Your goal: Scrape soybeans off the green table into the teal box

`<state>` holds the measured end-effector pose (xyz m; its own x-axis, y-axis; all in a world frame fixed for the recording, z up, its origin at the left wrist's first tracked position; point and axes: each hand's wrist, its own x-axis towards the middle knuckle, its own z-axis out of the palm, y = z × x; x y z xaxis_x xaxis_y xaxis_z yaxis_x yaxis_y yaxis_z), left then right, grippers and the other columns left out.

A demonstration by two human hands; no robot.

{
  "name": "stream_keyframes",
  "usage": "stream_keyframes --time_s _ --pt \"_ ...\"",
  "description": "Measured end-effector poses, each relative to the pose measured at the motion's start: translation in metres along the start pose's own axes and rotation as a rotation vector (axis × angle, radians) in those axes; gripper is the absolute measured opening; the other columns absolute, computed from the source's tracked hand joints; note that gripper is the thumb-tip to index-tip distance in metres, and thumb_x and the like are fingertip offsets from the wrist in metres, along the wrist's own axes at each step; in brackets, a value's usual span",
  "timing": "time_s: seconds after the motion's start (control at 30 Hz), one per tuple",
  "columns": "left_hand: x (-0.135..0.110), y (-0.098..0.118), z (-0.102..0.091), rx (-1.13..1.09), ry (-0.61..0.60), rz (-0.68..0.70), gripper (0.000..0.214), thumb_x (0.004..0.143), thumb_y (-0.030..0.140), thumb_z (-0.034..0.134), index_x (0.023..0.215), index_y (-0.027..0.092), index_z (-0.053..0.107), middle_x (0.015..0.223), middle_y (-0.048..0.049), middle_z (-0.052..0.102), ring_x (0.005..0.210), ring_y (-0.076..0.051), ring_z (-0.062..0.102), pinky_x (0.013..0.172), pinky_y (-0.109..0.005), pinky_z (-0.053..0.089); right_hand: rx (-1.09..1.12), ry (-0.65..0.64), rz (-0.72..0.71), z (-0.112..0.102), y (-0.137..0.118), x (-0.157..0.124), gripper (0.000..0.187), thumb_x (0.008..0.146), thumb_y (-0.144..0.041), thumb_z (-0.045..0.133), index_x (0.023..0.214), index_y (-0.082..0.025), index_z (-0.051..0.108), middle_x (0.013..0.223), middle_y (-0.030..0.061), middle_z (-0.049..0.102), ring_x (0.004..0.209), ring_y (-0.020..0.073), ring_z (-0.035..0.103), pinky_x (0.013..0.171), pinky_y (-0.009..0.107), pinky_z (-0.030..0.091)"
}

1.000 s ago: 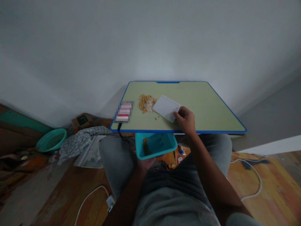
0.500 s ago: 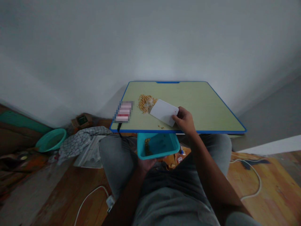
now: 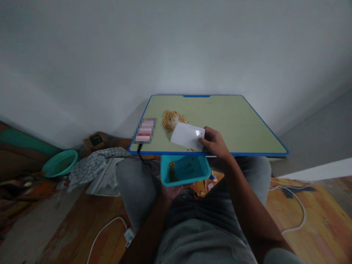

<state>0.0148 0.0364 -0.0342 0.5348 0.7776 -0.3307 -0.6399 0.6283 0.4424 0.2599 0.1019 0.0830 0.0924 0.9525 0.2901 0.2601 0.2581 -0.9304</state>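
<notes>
My right hand (image 3: pixel 216 143) grips a flat white scraper card (image 3: pixel 187 136) by its right end, and the card stands on the green tabletop (image 3: pixel 228 121) near the front edge. A pile of yellow beans mixed with white grains (image 3: pixel 172 119) lies just behind the card. A few loose beans sit at the table's front edge under the card. My left hand (image 3: pixel 171 190) holds a teal plastic tray (image 3: pixel 184 169) from below, pressed against the table's front edge. Some beans lie in the tray's left part.
The small table has a blue rim (image 3: pixel 247 154) and stands against a white wall. A blurred-out flat object (image 3: pixel 144 130) lies on its left corner. On the wooden floor lie a teal basin (image 3: pixel 59 163), a checked cloth (image 3: pixel 93 165) and white cables (image 3: pixel 298 211).
My right hand has drawn the white card toward the table's front edge, pulling a few beans with it. The teal tray shifted slightly right under the edge.
</notes>
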Motion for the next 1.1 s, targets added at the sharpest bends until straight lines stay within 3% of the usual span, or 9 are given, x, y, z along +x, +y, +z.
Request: stream_keyframes --time_s 0.13,0.3,0.43,0.53,0.73,0.9,1.1 --pt "-0.001 0.000 0.007 -0.006 0.011 0.004 0.071 0.102 0.072 0.038 0.129 0.022 0.081 0.151 -0.0143 0.073 0.166 -0.057 0.021 0.124 -0.085 0.018 0.027 -0.034 0.002 0.000 -0.001 0.000 0.021 0.073 -0.037 0.072 0.079 -0.023 0.058 0.072 -0.0028 0.059 0.068 0.0158 0.054 0.063 0.028 0.042" --pt "0.003 -0.002 -0.009 0.002 -0.072 0.008 0.073 0.105 0.070 0.031 0.135 0.025 0.080 0.154 -0.0120 0.071 0.167 -0.053 0.022 0.125 -0.081 0.022 0.048 -0.059 0.019 0.000 -0.001 -0.001 0.021 0.074 -0.038 0.074 0.082 -0.022 0.062 0.074 -0.0017 0.062 0.070 0.0164 0.056 0.065 0.029 0.044" --pt "0.011 -0.001 -0.026 -0.009 -0.254 -0.023 0.072 0.109 0.063 0.024 0.141 0.027 0.077 0.158 -0.0120 0.067 0.158 -0.046 0.048 0.124 -0.080 0.033 0.071 -0.087 0.031 0.001 -0.001 -0.001 0.022 0.075 -0.039 0.075 0.084 -0.021 0.066 0.076 -0.0008 0.065 0.070 0.0166 0.058 0.065 0.029 0.046" --pt "0.015 0.000 -0.032 -0.021 -0.307 -0.029 0.076 0.109 0.064 0.020 0.142 0.026 0.076 0.158 -0.0138 0.066 0.145 -0.043 0.063 0.120 -0.077 0.042 0.063 -0.107 0.038 0.001 0.000 -0.001 0.022 0.077 -0.040 0.075 0.084 -0.021 0.066 0.076 -0.0006 0.065 0.070 0.0170 0.059 0.065 0.029 0.047" --pt "0.017 -0.002 -0.036 -0.052 -0.376 -0.017 0.077 0.108 0.067 0.020 0.148 0.026 0.072 0.158 -0.0114 0.067 0.144 -0.040 0.064 0.122 -0.072 0.044 0.030 -0.143 0.017 -0.001 0.001 -0.002 0.025 0.080 -0.044 0.075 0.080 -0.022 0.063 0.074 -0.0006 0.063 0.068 0.0162 0.055 0.062 0.029 0.045" --pt "0.017 -0.002 -0.038 -0.073 -0.417 -0.015 0.077 0.110 0.063 0.017 0.149 0.024 0.071 0.159 -0.0123 0.067 0.144 -0.040 0.064 0.114 -0.068 0.053 0.034 -0.136 0.000 -0.001 -0.001 -0.003 0.026 0.081 -0.045 0.075 0.079 -0.022 0.061 0.074 -0.0013 0.061 0.068 0.0157 0.054 0.063 0.029 0.044" --pt "0.019 -0.003 -0.040 -0.095 -0.461 -0.023 0.076 0.110 0.062 0.018 0.155 0.023 0.065 0.164 -0.0143 0.062 0.150 -0.040 0.058 0.116 -0.068 0.051 0.066 -0.096 0.001 0.001 0.003 -0.002 0.025 0.080 -0.043 0.077 0.081 -0.022 0.065 0.076 -0.0004 0.064 0.069 0.0161 0.057 0.065 0.029 0.046"
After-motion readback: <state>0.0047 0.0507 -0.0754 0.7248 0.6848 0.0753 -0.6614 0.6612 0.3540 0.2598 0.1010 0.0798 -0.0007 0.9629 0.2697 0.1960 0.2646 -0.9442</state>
